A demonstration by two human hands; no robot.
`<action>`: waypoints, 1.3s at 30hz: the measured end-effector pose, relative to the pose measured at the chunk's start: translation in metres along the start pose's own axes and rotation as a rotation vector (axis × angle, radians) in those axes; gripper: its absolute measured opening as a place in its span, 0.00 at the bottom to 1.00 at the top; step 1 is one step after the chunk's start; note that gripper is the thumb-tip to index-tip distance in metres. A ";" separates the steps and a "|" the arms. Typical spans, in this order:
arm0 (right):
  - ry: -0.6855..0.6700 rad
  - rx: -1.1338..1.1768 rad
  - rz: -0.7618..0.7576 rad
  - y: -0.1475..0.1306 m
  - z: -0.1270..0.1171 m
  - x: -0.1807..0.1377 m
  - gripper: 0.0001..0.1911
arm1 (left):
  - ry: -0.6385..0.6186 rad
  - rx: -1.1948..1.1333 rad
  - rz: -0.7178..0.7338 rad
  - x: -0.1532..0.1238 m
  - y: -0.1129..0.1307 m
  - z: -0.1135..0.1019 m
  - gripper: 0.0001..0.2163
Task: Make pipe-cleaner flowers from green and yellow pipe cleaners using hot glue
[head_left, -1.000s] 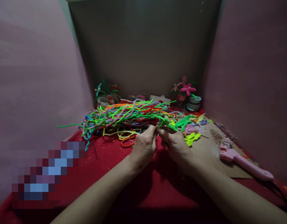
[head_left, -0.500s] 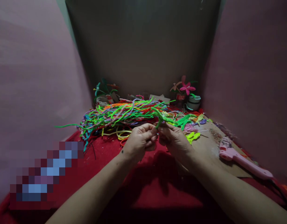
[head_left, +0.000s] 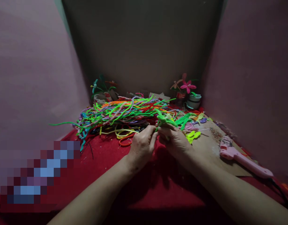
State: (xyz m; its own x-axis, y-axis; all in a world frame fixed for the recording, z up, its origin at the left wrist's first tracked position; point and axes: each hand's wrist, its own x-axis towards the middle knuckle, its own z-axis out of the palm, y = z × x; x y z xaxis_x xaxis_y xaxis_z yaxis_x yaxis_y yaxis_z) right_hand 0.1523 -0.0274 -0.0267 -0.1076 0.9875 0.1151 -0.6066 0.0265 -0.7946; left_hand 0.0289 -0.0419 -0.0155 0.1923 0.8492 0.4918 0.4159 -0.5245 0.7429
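Note:
A green pipe-cleaner flower (head_left: pixel 166 119) with pale stamens at its centre stands up from between my fingertips. My left hand (head_left: pixel 144 142) is closed, thumb and fingers pinching the flower's base from the left. Pressed close beside it, my right hand (head_left: pixel 173 137) is also closed on the base from the right. The part between the fingertips is mostly hidden. Just behind the hands lies a big heap of coloured pipe cleaners (head_left: pixel 125 114). Bright yellow-green petal shapes (head_left: pixel 192 136) rest on a board right of my right hand.
On the brown board (head_left: pixel 214 150) at the right lies a pink glue gun (head_left: pixel 244 161), its cord trailing right. A pale pot (head_left: pixel 193 101) and pink flower (head_left: pixel 188 87) stand at the back. Red cloth (head_left: pixel 99 175) covers the table between purple side walls. A pixelated patch hides the left.
My left hand has turned, its back now facing up more, still pinching the flower's base. The flower has tilted and shows its spread petals more. The view has shifted slightly.

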 end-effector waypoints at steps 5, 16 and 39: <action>-0.050 -0.141 -0.082 0.001 0.000 -0.005 0.07 | -0.023 -0.069 -0.066 0.000 -0.004 -0.002 0.09; -0.104 -0.179 -0.017 0.000 -0.003 -0.004 0.08 | -0.173 -0.691 -0.377 0.005 0.005 -0.009 0.09; 0.070 -0.236 -0.008 0.000 0.001 -0.010 0.09 | -0.041 -0.258 -0.082 -0.005 -0.008 0.001 0.07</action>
State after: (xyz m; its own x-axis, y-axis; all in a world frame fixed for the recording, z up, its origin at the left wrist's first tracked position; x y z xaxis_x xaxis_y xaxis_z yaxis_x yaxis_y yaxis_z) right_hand 0.1525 -0.0375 -0.0271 -0.0438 0.9953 0.0866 -0.4058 0.0615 -0.9119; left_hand 0.0257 -0.0416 -0.0247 0.2059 0.8883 0.4105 0.1923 -0.4481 0.8731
